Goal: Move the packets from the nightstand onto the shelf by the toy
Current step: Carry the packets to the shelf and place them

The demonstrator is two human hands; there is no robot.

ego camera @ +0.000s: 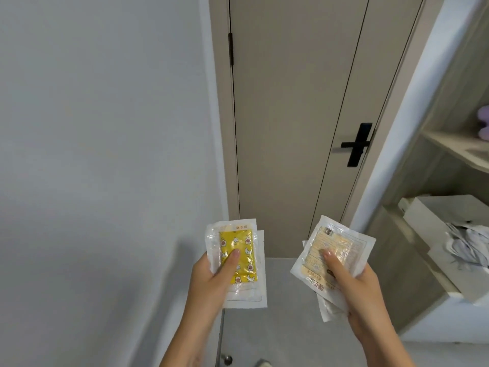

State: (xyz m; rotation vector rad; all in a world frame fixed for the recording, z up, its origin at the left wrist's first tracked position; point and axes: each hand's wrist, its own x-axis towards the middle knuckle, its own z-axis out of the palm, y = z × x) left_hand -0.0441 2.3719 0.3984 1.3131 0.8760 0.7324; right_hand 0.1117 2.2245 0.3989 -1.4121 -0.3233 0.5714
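My left hand holds a small stack of clear packets; the top one is a yellow packet with a printed pattern, my thumb pressed on its face. My right hand grips another stack, topped by a pale cream packet with printed lines, thumb on top. Both stacks are raised in front of me, away from any surface. The purple toy peeks in at the right edge, standing on a light wooden shelf above and to the right of my right hand.
A beige door with a black handle stands straight ahead. A plain wall fills the left. Below the toy's shelf sits an open white box with white crumpled items in it. A grey surface lies beneath my hands.
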